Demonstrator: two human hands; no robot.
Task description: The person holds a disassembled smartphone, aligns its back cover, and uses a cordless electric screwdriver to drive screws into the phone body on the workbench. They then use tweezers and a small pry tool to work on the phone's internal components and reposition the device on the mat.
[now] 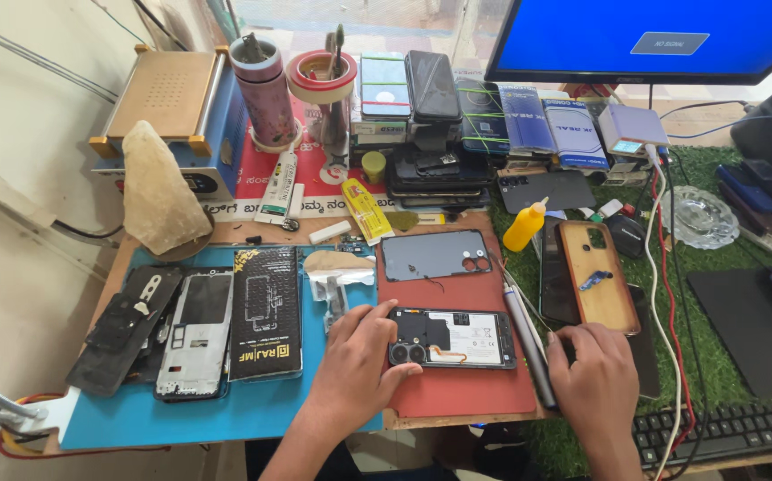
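Cluttered bench [457, 403]; right hand's [596, 374] fingertips hidden.

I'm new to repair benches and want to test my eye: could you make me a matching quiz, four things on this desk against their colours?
Things:
1. squeeze bottle
2. opened phone under the left hand
3. work mat
4. phone case above the right hand

Colours:
A. blue
B. yellow
C. tan-brown
D. black with a white panel

Pairs: 1-B, 2-D, 3-A, 4-C
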